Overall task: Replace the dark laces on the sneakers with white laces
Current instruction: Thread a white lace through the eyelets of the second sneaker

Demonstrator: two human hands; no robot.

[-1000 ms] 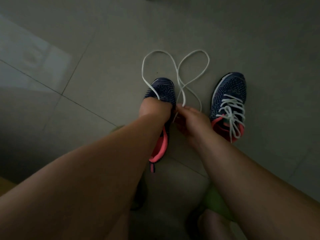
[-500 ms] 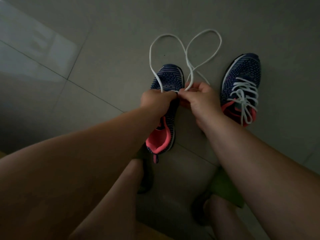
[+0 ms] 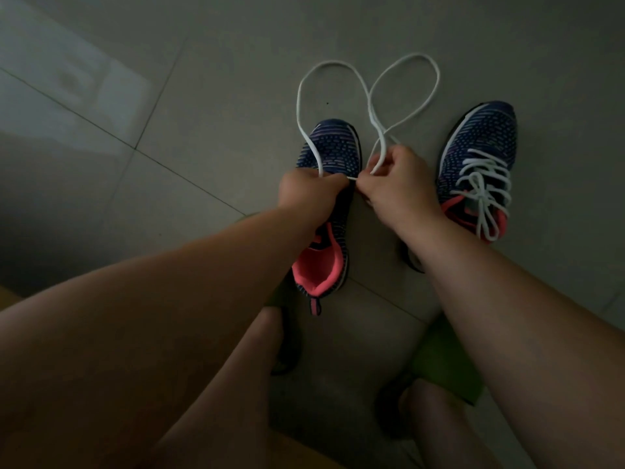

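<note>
Both hands have risen: left hand (image 3: 306, 191) and right hand (image 3: 394, 184) pinch the white lace (image 3: 368, 96) over the centre-frame sneaker (image 3: 333, 150); threading is underway.

Since a second ago both hands sit higher over the left sneaker (image 3: 333, 154): the left hand (image 3: 309, 191) and right hand (image 3: 399, 184) now meet above its tongue, each pinching the white lace (image 3: 370, 96), whose loops lie beyond its toe.

dim grey tiled floor (image 3: 203, 96)
</note>
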